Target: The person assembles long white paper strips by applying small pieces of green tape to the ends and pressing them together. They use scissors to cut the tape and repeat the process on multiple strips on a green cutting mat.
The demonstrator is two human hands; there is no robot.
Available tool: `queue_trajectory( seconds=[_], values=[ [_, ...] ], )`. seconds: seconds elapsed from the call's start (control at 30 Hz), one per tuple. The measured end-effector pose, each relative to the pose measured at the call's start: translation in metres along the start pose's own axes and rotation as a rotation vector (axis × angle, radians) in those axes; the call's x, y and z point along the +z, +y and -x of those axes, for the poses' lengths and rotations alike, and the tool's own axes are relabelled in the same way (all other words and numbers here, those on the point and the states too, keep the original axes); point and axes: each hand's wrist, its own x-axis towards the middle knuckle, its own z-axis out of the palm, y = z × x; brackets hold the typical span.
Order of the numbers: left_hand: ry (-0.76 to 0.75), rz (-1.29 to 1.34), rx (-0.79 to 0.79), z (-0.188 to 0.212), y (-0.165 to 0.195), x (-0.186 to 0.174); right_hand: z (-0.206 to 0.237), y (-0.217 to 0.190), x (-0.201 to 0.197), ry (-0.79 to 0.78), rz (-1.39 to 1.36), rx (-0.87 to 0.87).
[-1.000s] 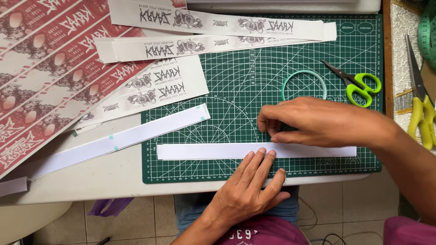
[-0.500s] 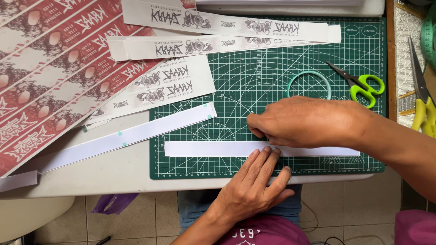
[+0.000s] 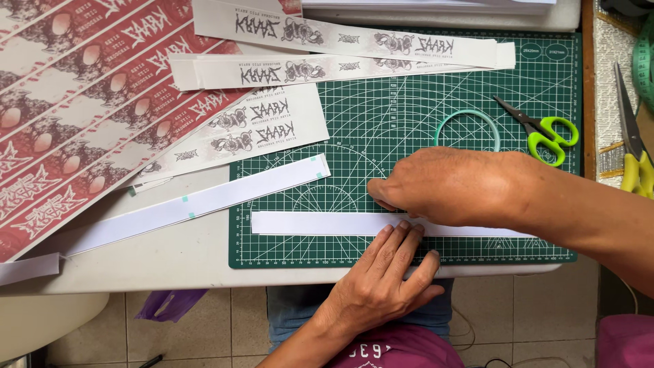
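Both hands (image 3: pixel 388 279) (image 3: pixel 453 187) press flat, grip spread, on the white strip (image 3: pixel 313 223) near the mat's (image 3: pixel 409 129) front edge.

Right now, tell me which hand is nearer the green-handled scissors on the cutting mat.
Right. The right hand lies just left of the green-handled scissors, apart from them; the left hand is lower, at the mat's near edge.

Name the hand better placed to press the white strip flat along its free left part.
Left, probably. The left hand lies flat with fingertips on the white strip, nearest its bare left stretch. The right hand is bunched over the strip's middle.
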Motion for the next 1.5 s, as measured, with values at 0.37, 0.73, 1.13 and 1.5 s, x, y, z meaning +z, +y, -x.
queue_trajectory(
  seconds=[0.37,0.73,1.13,1.5],
  values=[
    [0.009,0.025,-0.003,0.002,-0.001,0.005,-0.007,-0.005,0.014,0.071,0.169,-0.069],
    [0.008,0.028,0.007,0.003,-0.002,0.003,-0.009,-0.015,0.019,0.042,0.247,-0.027],
    [0.009,0.032,0.015,0.002,-0.003,0.003,-0.009,-0.019,0.025,0.101,0.351,-0.046],
    [0.004,-0.036,0.002,-0.003,-0.001,-0.008,0.021,-0.004,0.053,0.524,0.15,0.04]
  ],
)
